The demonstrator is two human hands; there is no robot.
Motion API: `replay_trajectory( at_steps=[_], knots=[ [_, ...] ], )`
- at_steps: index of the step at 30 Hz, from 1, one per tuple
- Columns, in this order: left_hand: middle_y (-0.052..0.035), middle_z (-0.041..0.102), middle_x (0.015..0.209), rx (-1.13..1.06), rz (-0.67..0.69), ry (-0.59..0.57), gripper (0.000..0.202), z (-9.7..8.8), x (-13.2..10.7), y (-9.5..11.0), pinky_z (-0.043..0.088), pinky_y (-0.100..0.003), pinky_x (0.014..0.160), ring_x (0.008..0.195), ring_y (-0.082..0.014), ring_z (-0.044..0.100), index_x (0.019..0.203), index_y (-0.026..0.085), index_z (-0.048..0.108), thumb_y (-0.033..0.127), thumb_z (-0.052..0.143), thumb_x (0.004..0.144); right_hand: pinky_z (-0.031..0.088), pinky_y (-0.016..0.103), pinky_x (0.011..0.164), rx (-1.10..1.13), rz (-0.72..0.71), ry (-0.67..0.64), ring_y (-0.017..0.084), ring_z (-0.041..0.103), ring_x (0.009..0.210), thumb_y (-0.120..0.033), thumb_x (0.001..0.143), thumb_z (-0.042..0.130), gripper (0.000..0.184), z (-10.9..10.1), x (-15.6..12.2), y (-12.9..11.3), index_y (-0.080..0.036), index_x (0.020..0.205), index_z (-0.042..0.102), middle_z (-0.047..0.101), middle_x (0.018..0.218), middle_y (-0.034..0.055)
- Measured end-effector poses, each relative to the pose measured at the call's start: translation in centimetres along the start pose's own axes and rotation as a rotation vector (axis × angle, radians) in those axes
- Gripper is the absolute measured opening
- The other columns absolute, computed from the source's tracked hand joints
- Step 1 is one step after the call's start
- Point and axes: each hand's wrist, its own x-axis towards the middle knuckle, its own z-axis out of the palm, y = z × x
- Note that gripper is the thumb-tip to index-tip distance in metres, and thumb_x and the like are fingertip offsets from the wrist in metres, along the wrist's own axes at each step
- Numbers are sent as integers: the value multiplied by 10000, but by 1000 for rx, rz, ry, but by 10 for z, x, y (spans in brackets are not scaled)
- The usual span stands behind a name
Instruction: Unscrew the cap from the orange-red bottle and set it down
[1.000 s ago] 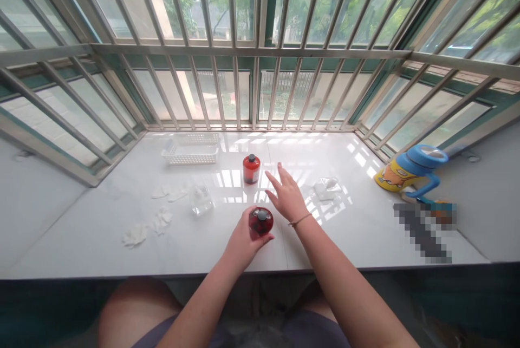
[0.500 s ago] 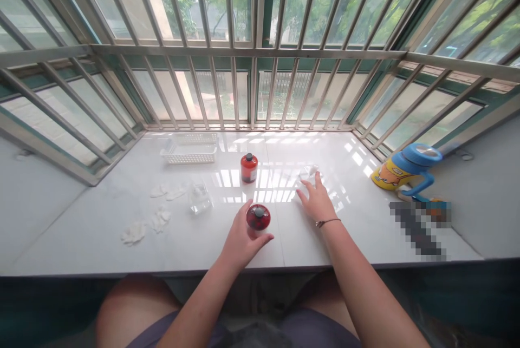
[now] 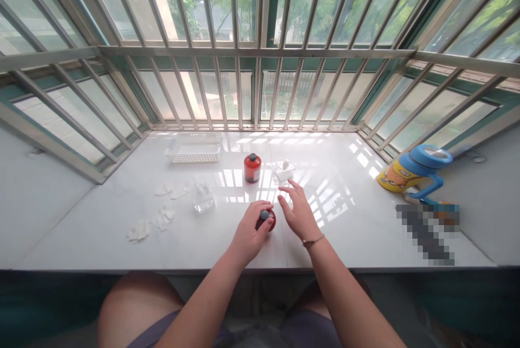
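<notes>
My left hand (image 3: 247, 233) is wrapped round a small red bottle with a black cap (image 3: 267, 218), which stands on the white sill (image 3: 353, 229) near its front edge. My right hand (image 3: 298, 211) hovers just right of that bottle with fingers spread, holding nothing. A second red bottle with a black cap (image 3: 252, 168) stands farther back. Beside it on the right sits a small clear container with something white in it (image 3: 283, 171).
A white plastic basket (image 3: 194, 151) lies at the back left. A clear glass cup (image 3: 202, 198) and several white cotton pads (image 3: 151, 217) lie left of my hands. A blue and yellow jug (image 3: 414, 171) rests at the right. Metal window bars (image 3: 255, 50) close off the back.
My right hand came back from the right toward the held bottle. The small clear container now sits next to the far red bottle. My left hand tightened over the near bottle.
</notes>
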Motion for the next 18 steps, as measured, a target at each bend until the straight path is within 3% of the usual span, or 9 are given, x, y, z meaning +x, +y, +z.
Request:
replay_trajectory(
  at_steps=[4,8,12,15,18],
  knots=[
    [-126,651,1373,-41,-10,45,274,3,3,-2,485,-487,1190,1342,-308,623,1221,250,702,451,691,1036,593,517,1113,342,63,49,297,540,1484,-509,1125,486,370,0,-38,-36,-270,1354,652,539,1572,152],
    [-105,663,1305,-85,-56,75,267,10,8,-6,573,-451,1056,1219,-288,673,1135,249,692,431,781,961,591,504,1127,478,81,45,283,585,1439,-467,1118,513,332,-1,-51,-65,-289,1374,625,555,1568,132],
    [-83,662,1265,-73,-67,140,363,18,10,-11,617,-410,891,1082,-268,695,1088,252,667,311,883,803,556,514,1178,422,55,2,297,585,1443,-430,1058,614,367,-3,-41,-86,-286,1395,610,599,1531,124],
    [-76,669,1163,2,-72,174,184,20,10,-12,589,-417,889,1023,-252,682,1037,237,671,266,764,881,574,512,1144,326,55,-28,308,653,1354,-403,984,704,474,2,-30,-95,-268,1424,592,673,1451,122],
    [-63,655,1089,19,-95,180,54,19,11,-9,564,-399,860,959,-228,664,976,222,654,260,678,946,599,514,1083,299,105,-30,310,719,1240,-406,978,708,409,11,-25,-95,-257,1353,641,744,1351,114]
  ],
)
